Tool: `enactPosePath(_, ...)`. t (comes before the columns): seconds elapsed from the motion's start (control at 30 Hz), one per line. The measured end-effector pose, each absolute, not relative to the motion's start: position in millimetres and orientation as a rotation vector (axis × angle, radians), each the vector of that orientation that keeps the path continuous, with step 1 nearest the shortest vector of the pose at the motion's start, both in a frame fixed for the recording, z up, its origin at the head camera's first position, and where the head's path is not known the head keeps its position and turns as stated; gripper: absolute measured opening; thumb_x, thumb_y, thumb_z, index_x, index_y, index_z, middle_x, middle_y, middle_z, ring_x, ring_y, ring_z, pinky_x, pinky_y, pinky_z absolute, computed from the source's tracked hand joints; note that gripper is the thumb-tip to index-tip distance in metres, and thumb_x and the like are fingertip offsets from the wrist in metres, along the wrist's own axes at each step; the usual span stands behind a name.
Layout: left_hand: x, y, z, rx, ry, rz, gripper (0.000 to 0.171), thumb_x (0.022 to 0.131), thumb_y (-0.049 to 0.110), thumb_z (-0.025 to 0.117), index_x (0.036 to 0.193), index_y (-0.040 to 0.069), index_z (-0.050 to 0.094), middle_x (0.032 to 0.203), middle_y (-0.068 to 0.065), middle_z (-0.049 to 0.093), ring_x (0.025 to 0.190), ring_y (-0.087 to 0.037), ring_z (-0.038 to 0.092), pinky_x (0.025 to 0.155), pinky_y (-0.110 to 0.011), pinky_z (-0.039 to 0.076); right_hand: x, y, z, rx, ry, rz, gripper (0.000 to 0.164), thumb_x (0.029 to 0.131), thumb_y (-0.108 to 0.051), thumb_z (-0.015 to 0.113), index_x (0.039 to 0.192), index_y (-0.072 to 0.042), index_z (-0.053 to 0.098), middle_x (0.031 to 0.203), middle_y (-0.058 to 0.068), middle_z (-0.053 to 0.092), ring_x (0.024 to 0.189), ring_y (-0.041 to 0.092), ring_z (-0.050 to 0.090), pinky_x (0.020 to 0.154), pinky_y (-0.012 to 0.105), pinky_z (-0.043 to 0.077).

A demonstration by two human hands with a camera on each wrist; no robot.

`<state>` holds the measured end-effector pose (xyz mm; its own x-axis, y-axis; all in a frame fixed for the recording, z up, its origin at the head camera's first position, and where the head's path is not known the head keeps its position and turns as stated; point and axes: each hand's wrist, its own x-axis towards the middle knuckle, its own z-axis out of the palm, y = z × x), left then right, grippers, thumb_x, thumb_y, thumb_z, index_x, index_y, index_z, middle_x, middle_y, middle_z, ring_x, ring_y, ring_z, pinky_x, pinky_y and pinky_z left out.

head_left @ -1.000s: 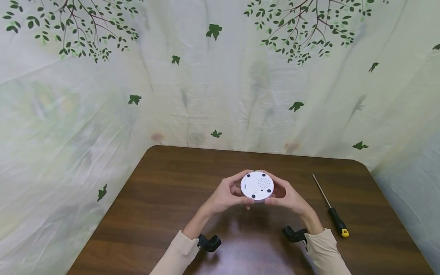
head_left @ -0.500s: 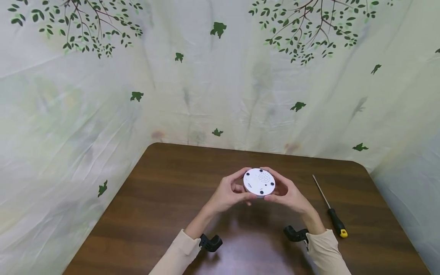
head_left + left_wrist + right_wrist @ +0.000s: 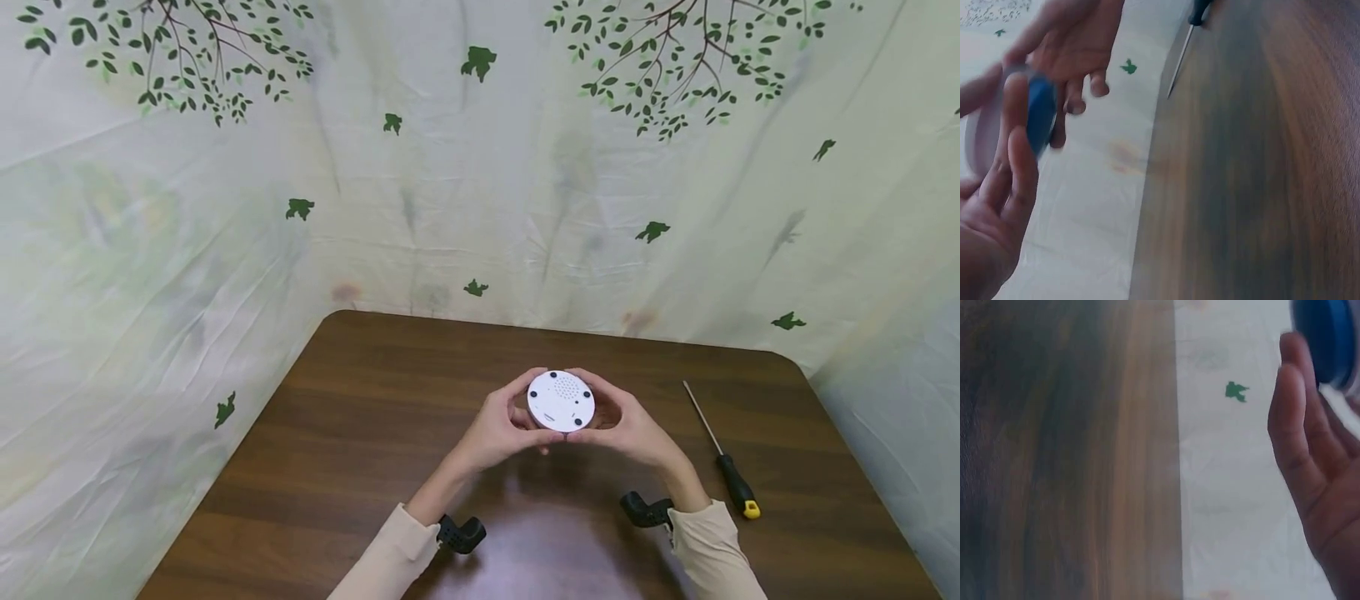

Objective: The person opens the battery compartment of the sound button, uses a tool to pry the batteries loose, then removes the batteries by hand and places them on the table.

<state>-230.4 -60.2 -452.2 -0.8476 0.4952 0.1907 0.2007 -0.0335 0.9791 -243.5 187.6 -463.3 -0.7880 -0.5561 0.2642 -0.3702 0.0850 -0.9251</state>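
A round white device (image 3: 561, 402) is held up above the table between both hands, its flat face with dark round feet and a patch of small holes towards the head camera. My left hand (image 3: 491, 429) grips its left edge, thumb at the bottom rim and fingers at the top and behind. On the opposite edge, my right hand (image 3: 633, 427) grips it likewise; the two thumb tips meet near the lower rim. The wrist views show a blue far side (image 3: 1041, 115) on the device, somewhat blurred.
A screwdriver (image 3: 737, 483) with a black and yellow handle lies on the brown wooden table (image 3: 375, 400), to the right of the hands. Behind the table's far edge hangs a pale curtain (image 3: 517, 208) with printed leaves. Black wrist cameras (image 3: 461, 533) sit under the cuffs.
The white device has been turned counterclockwise between the fingers, so the patch of holes has moved from its right side towards the top. Both hands stay nearly in place.
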Motion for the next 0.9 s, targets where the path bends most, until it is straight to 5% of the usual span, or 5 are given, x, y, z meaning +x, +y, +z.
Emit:
enactPosePath(0.17, -231.8, -63.9, -454.7, 0.795, 1.956, 1.875, 0.088, 0.077, -0.006, 0.087, 0.152, 0.017, 0.048, 0.116, -0.018, 0.067, 0.061, -0.030, 0.071, 0.062, -0.062, 0.058, -242.3, 195.7, -464.1, -0.977, 2.092, -1.755, 0.086, 0.082, 0.002, 0.085, 0.156, -0.009, 0.043, 0.142, 0.009, 0.058, 0.117, 0.011, 0.063, 0.087, 0.032, 0.061)
enactPosePath(0.4, -245.2, -57.2, -467.5, 0.745, 1.954, 1.948, 0.087, 0.079, -0.008, 0.085, 0.154, 0.012, 0.045, 0.130, -0.023, 0.062, 0.071, -0.017, 0.074, 0.067, -0.042, 0.064, -246.9, 193.9, -463.3, -0.886, 2.406, -1.606, 0.083, 0.080, -0.017, 0.091, 0.152, -0.017, 0.050, 0.118, 0.009, 0.067, 0.087, 0.018, 0.070, 0.077, 0.031, 0.062)
enactPosePath(0.67, -258.8, -59.0, -488.3, 0.731, 1.992, 1.835, 0.093, 0.085, -0.011, 0.078, 0.162, 0.003, 0.027, 0.130, -0.031, 0.062, 0.080, -0.016, 0.076, 0.077, -0.040, 0.064, -252.7, 187.8, -471.1, -0.780, 2.666, -1.386, 0.083, 0.073, -0.018, 0.096, 0.144, 0.000, 0.056, 0.101, 0.010, 0.067, 0.079, 0.009, 0.066, 0.071, 0.023, 0.056)
enactPosePath(0.9, -265.5, -60.5, -500.5, 0.719, 2.032, 1.765, 0.089, 0.088, -0.009, 0.076, 0.162, 0.003, 0.028, 0.127, -0.031, 0.064, 0.079, -0.017, 0.076, 0.069, -0.027, 0.060, -255.3, 185.2, -475.3, -0.758, 2.715, -1.276, 0.084, 0.072, -0.018, 0.096, 0.141, 0.006, 0.056, 0.094, 0.011, 0.062, 0.073, 0.008, 0.061, 0.067, 0.021, 0.050)
